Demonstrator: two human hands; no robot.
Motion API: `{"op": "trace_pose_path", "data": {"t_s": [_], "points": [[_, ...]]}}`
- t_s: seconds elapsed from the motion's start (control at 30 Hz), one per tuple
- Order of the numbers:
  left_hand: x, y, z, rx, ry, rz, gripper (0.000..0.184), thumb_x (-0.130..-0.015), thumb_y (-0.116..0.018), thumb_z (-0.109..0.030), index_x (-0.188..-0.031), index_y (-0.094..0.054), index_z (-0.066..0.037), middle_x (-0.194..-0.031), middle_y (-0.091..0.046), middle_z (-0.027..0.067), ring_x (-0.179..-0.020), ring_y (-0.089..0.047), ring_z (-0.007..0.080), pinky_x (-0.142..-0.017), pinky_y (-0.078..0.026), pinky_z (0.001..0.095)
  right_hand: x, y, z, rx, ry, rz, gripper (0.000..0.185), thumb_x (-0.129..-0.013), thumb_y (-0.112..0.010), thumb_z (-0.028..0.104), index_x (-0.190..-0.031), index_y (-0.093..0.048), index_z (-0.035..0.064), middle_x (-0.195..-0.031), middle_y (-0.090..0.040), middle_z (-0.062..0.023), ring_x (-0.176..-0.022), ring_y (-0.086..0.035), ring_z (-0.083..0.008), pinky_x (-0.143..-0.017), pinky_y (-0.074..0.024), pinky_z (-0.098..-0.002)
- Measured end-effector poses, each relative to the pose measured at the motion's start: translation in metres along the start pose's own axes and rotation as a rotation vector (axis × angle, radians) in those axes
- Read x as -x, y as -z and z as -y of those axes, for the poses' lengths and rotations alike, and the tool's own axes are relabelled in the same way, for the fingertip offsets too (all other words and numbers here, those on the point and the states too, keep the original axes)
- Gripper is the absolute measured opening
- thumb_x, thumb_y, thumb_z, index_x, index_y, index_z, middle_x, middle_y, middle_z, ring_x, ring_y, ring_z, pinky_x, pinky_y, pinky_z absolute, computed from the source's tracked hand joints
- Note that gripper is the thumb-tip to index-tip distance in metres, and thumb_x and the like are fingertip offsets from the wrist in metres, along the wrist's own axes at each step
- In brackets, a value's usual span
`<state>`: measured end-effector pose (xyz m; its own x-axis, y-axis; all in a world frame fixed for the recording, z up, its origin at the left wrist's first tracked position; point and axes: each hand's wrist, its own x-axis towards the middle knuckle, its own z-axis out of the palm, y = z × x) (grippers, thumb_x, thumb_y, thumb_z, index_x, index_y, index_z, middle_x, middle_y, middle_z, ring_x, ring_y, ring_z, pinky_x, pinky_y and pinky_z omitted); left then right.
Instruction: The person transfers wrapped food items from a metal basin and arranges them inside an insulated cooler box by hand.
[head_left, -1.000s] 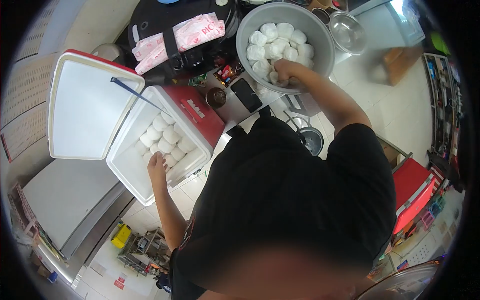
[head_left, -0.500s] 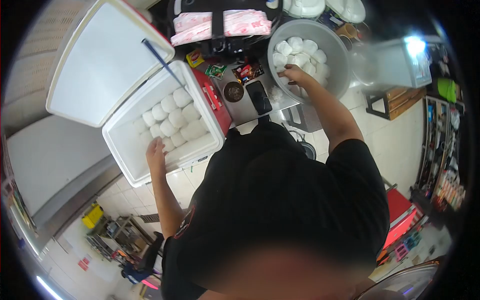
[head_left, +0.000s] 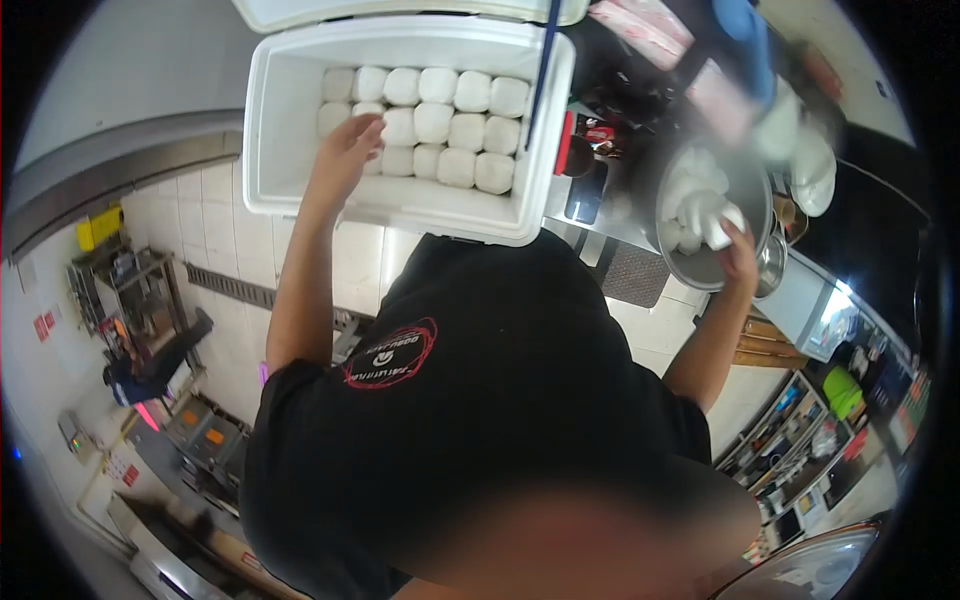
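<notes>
An open ice box (head_left: pixel 258 150) with white walls holds rows of white rounded bundles (head_left: pixel 434 122), packed side by side. Over the left end of those rows is my left hand (head_left: pixel 350 152), fingers stretched out and slightly apart, with nothing visible in them. Whether its fingertips touch a bundle I cannot tell. On the right, a grey round tub (head_left: pixel 765 195) contains more white bundles (head_left: pixel 690 190), somewhat blurred. At its near side my right hand (head_left: pixel 738 255) grips one white bundle (head_left: pixel 722 228). What is inside the bundles does not show.
The ice box lid (head_left: pixel 400 12) stands raised at the back. Between box and tub lie a dark phone (head_left: pixel 587 192) and a red packet (head_left: pixel 600 135) on the metal table. Pink-and-white packs (head_left: pixel 645 30) are behind. Another person (head_left: pixel 150 370) is far left.
The view has turned left, so the ice box now sits more centrally and the tub farther right. My right hand has taken hold of a white bundle. My left hand stays over the box.
</notes>
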<state>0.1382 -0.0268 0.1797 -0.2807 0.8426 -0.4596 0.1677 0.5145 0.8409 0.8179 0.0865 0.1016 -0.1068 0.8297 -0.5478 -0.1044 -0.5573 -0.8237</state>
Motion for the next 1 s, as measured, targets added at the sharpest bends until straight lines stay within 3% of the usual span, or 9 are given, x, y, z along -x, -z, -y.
{"op": "trace_pose_path", "data": {"t_s": [0.07, 0.13, 0.2, 0.33, 0.63, 0.7, 0.77, 0.93, 1.0], "points": [[0.007, -0.007, -0.015, 0.13, -0.026, 0.123, 0.055, -0.1, -0.066, -0.041, -0.136, -0.059, 0.0, -0.128, -0.066, 0.0129, -0.111, -0.066, 0.0227, -0.095, -0.052, 0.0351, 0.044, -0.086, 0.06, 0.085, 0.017, 0.008, 0.075, -0.078, -0.082, 0.018, -0.142, -0.05, -0.0065, -0.13, -0.062, -0.017, -0.117, -0.063, -0.029, -0.104, -0.0486, -0.0394], [0.011, -0.018, -0.035, 0.252, -0.068, 0.263, 0.056, -0.099, -0.068, -0.039, -0.137, -0.058, 0.0, -0.13, -0.065, 0.0143, -0.114, -0.065, 0.0237, -0.098, -0.052, 0.0358, 0.07, -0.176, 0.092, 0.303, 0.226, 0.411, 0.077, -0.072, -0.085, 0.019, -0.139, -0.056, -0.003, -0.127, -0.062, -0.0148, -0.115, -0.062, -0.0252, -0.101, -0.0486, -0.0355], [0.018, -0.028, -0.051, 0.39, -0.185, 0.641, 0.057, -0.093, -0.075, -0.019, -0.142, -0.053, -0.001, -0.132, -0.063, 0.0142, -0.114, -0.064, 0.0214, -0.101, -0.051, 0.0358, 0.082, -0.277, 0.091, 0.277, 0.173, 0.472, 0.072, -0.068, -0.087, 0.019, -0.132, -0.061, -0.0004, -0.12, -0.064, -0.0109, -0.113, -0.061, -0.0199, -0.097, -0.0488, -0.0324], [-0.003, -0.005, -0.035, 0.324, -0.227, 0.77, 0.058, -0.089, -0.078, -0.014, -0.141, -0.054, -0.002, -0.133, -0.062, 0.0148, -0.117, -0.062, 0.0223, -0.1, -0.052, 0.0354, 0.06, -0.452, 0.052, 0.357, 0.074, 0.772, 0.058, -0.075, -0.089, 0.029, -0.119, -0.066, 0.0, -0.108, -0.066, -0.0065, -0.105, -0.061, -0.0156, -0.091, -0.0485, -0.0309], [-0.107, 0.078, 0.099, 0.198, 0.646, 0.624, 0.052, -0.088, -0.064, 0.003, -0.139, -0.052, -0.001, -0.13, -0.058, 0.0144, -0.117, -0.062, 0.0261, -0.094, -0.056, 0.039, -0.028, -0.535, -0.077, 0.593, -0.366, 0.61, 0.076, -0.085, -0.082, 0.041, -0.133, -0.055, -0.0114, -0.121, -0.068, -0.0195, -0.117, -0.064, -0.0285, -0.09, -0.0567, -0.0403], [-0.11, 0.066, 0.119, 0.13, 0.673, 0.615, 0.056, -0.089, -0.062, 0.002, -0.143, -0.048, -0.003, -0.127, -0.06, 0.0145, -0.112, -0.065, 0.0251, -0.089, -0.057, 0.0385, -0.051, -0.541, -0.097, 0.709, -0.41, 0.539, 0.078, -0.086, -0.079, 0.042, -0.136, -0.053, -0.0111, -0.122, -0.067, -0.0215, -0.117, -0.065, -0.0294, -0.09, -0.0567, -0.0418], [-0.107, 0.053, 0.117, 0.064, 0.701, 0.6, 0.059, -0.091, -0.06, 0.002, -0.147, -0.045, -0.004, -0.125, -0.063, 0.0145, -0.107, -0.067, 0.0241, -0.084, -0.058, 0.038, -0.072, -0.549, -0.114, 1.485, -0.202, 0.789, 0.071, -0.09, -0.074, 0.041, -0.141, -0.052, -0.0041, -0.125, -0.067, -0.0223, -0.119, -0.064, -0.0307, -0.091, -0.0557, -0.044], [-0.078, 0.037, 0.073, -0.829, 0.386, 0.408, 0.056, -0.085, -0.063, 0.0, -0.14, -0.056, -0.01, -0.108, -0.073, 0.0136, -0.091, -0.071, 0.0235, -0.075, -0.057, 0.0343, -0.055, -0.557, -0.134, 1.641, 0.185, 0.781, 0.054, -0.091, -0.069, 0.033, -0.139, -0.059, 0.01, -0.126, -0.068, -0.0195, -0.115, -0.067, -0.0319, -0.091, -0.0547, -0.044], [-0.106, 0.035, 0.154, -0.787, 0.252, 0.365, 0.052, -0.083, -0.065, -0.003, -0.135, -0.061, -0.008, -0.107, -0.074, 0.0131, -0.09, -0.071, 0.0212, -0.074, -0.056, 0.0326, -0.057, -0.554, -0.14, 1.672, 0.197, 0.745, 0.048, -0.092, -0.067, 0.029, -0.137, -0.061, 0.0134, -0.125, -0.069, -0.0179, -0.113, -0.068, -0.0322, -0.093, -0.0538, -0.0448]]}}
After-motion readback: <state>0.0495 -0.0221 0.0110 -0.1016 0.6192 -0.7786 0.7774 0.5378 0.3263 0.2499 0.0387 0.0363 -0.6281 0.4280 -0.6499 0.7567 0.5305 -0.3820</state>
